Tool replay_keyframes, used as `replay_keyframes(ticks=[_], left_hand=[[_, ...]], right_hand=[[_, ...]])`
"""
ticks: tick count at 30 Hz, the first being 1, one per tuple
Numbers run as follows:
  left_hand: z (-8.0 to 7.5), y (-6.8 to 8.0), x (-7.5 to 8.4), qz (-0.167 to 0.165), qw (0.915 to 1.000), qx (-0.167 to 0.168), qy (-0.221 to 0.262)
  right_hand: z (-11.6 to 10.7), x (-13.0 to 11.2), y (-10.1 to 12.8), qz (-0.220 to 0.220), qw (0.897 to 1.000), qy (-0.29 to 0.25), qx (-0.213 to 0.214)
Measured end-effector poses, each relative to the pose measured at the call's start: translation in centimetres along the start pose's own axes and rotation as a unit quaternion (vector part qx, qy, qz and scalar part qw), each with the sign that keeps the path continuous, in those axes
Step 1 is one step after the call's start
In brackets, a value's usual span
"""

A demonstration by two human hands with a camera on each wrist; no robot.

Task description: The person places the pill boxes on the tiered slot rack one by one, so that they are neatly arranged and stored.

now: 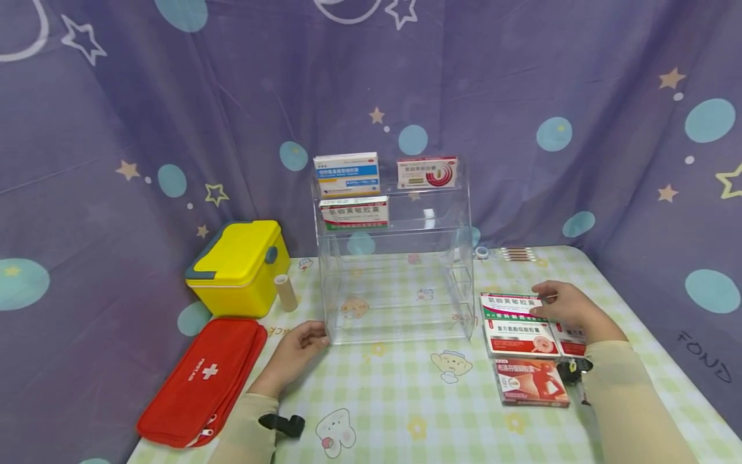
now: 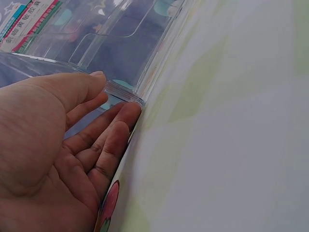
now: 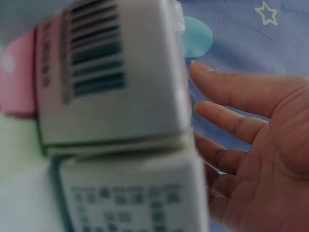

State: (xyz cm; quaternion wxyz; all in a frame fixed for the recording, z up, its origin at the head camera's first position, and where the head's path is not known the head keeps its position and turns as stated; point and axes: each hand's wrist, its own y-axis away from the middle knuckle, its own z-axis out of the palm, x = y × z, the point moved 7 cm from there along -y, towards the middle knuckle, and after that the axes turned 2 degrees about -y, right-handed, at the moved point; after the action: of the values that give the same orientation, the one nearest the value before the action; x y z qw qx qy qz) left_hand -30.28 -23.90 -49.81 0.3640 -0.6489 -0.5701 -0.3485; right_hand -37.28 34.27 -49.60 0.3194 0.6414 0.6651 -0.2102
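Observation:
A clear acrylic display stand stands mid-table. My left hand rests at its lower front left corner; in the left wrist view the loosely bent fingers touch the base edge. Over at the right, my right hand is at a white, green and red medicine box, fingertips touching its right end. Beside it lie a white-and-red medicine box, another partly hidden by my wrist, and a red medicine box. The right wrist view shows box ends with my spread fingers beyond.
The stand's upper tiers carry a blue-and-white box, a red-and-white box and a white-green box. Left are a yellow case, a beige roll and a red first aid pouch. Swabs and a tape roll lie behind.

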Motion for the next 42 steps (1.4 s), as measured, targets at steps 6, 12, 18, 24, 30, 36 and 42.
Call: replay_keyframes(ticks=[6,12,18,24,30,36,42], left_hand=[[0.1,-0.8,-1.7,-0.004,1.0000,-0.001,0.002],[0.0,-1.1,-2.4,0.008,0.9999,-0.011,0.008],[0.0,-1.1,-2.3,0.014,0.9997,-0.016,0.012],[-0.1,-1.0,-2.2,0.013,0.9997,-0.017,0.011],[0.0,-1.0,-2.3,0.008,0.9997,-0.018,0.016],[0.0,-1.0,-2.4,0.009,0.9996,-0.019,0.020],[0.0,-1.0,-2.3,0.012,0.9995,-0.018,0.021]], right_hand=[[0.0,0.3,-0.1,-0.004,1.000,0.009,0.002],[0.0,0.2,-0.1,-0.009,1.000,0.013,0.005],[0.2,0.4,-0.2,0.005,1.000,0.013,0.000],[0.3,-0.2,0.0,-0.027,1.000,-0.002,0.012],[0.1,-0.1,0.0,-0.023,0.999,-0.023,0.019],[-1.0,0.0,0.1,-0.013,0.998,0.012,0.052],[-2.3,-0.8,1.0,-0.054,0.994,0.028,0.092]])
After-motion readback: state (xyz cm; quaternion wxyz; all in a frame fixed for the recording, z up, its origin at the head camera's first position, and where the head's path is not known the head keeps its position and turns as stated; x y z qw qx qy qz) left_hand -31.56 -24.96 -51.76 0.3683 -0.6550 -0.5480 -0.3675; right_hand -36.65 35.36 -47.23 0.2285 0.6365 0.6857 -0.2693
